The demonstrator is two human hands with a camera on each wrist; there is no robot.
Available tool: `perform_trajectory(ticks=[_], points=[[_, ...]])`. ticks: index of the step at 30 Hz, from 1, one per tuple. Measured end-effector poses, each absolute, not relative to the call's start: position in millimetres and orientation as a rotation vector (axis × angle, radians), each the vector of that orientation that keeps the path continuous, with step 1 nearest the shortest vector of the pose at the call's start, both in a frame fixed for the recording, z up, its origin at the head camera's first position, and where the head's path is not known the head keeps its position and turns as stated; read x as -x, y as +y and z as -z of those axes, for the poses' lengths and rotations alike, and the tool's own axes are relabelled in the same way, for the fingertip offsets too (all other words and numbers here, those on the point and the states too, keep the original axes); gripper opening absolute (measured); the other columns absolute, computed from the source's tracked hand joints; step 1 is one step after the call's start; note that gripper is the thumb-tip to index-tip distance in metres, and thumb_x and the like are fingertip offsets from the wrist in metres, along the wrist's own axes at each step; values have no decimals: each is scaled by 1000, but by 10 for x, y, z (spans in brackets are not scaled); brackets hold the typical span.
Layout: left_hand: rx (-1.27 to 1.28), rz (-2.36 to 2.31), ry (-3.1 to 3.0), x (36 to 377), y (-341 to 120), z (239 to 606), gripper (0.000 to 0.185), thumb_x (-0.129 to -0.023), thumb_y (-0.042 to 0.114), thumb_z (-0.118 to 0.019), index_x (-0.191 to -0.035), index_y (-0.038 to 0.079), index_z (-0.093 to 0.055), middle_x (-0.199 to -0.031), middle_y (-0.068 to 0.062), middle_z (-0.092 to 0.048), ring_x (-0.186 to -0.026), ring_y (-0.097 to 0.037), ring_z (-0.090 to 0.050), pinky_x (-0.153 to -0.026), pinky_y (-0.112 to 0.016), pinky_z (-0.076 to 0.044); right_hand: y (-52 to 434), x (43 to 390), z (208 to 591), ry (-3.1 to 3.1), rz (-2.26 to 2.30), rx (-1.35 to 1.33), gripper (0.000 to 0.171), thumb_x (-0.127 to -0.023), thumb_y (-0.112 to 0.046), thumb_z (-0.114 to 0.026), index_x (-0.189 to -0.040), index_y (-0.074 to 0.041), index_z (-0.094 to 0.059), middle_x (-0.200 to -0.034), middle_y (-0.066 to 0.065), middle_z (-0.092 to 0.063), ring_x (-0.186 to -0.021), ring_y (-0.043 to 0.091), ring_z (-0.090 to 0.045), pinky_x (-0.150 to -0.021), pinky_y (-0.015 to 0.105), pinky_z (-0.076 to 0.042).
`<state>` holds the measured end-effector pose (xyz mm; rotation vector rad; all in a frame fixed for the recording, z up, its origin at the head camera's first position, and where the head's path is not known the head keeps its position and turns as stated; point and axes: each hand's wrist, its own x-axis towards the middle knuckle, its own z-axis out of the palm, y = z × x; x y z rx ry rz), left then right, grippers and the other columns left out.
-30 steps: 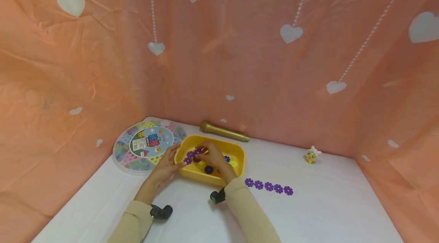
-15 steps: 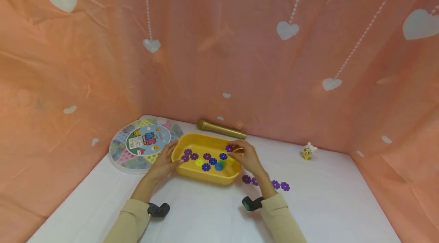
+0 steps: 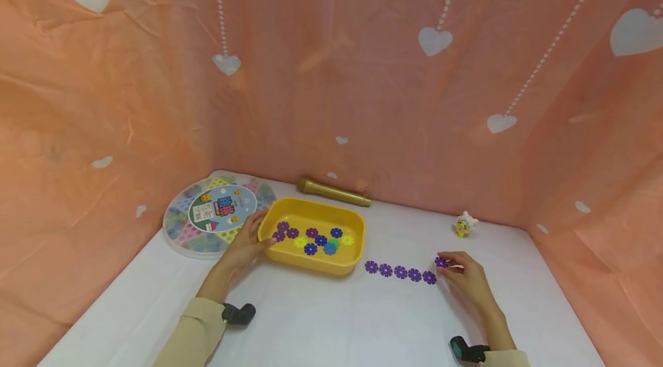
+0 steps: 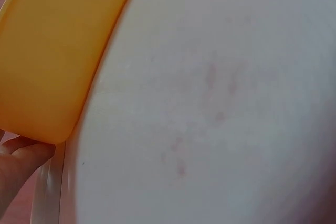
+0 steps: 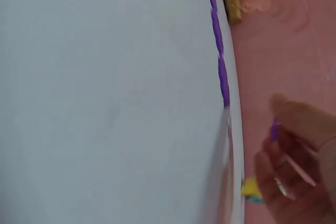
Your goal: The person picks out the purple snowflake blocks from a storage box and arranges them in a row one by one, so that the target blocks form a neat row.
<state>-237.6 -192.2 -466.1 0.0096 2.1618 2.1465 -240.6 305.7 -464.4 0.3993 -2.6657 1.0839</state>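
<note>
My right hand pinches a purple snowflake building disc between thumb and fingertips, right at the right end of a row of several purple discs on the white table. In the right wrist view the same disc shows edge-on in the fingers. With its thumb over the rim, my left hand grips the left end of a yellow plastic basin. Inside lie loose purple discs, blue discs, yellow ones and a green one. The left wrist view shows fingers against the basin's corner.
A round clear case with a cartoon label lies left of the basin. Behind the basin is a gold microphone. A small white and yellow figurine stands at the back right. Pink cloth hangs around the table.
My right hand has picked a purple disc out of the basin and carried it right, to the end of the row. My left hand has stayed on the basin.
</note>
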Motion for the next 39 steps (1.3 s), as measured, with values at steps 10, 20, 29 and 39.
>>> perform_trajectory(ticks=[10,20,29,39], points=[[-45,-2146,2170,2390,-1947,4679,82,-84,8,-67,-148,18,-16,-156,-13,-11,-139,-38,-19,-103,-38,-38,3250,2316,4750,-2752,-954,-355,29,-75,-1,-74,-103,1,-67,-95,9,-63,-81,15,-58,-69,20,-54],[-123,-2190,2159,2392,-1946,4721,78,-87,-2,-60,-148,12,-14,-155,-15,-10,-139,-38,-17,-101,-32,-38,3206,2314,4749,-2835,-948,-297,28,-76,-4,-74,-104,-1,-67,-99,9,-63,-86,21,-59,-72,23,-53],[-70,-2188,2140,2386,-1932,4695,78,-87,1,-62,-148,15,-15,-156,-13,-10,-139,-37,-18,-102,-36,-37,3225,2310,4759,-2902,-920,-307,27,-78,-9,-73,-104,-4,-68,-101,8,-61,-92,23,-58,-78,27,-52],[57,-2168,2119,2384,-1925,4666,78,-87,3,-63,-148,22,-17,-156,-7,-11,-140,-33,-19,-105,-39,-36,2934,2440,4521,-2737,-1091,-478,30,-82,-12,-70,-110,-2,-64,-107,14,-61,-95,28,-59,-82,40,-55]])
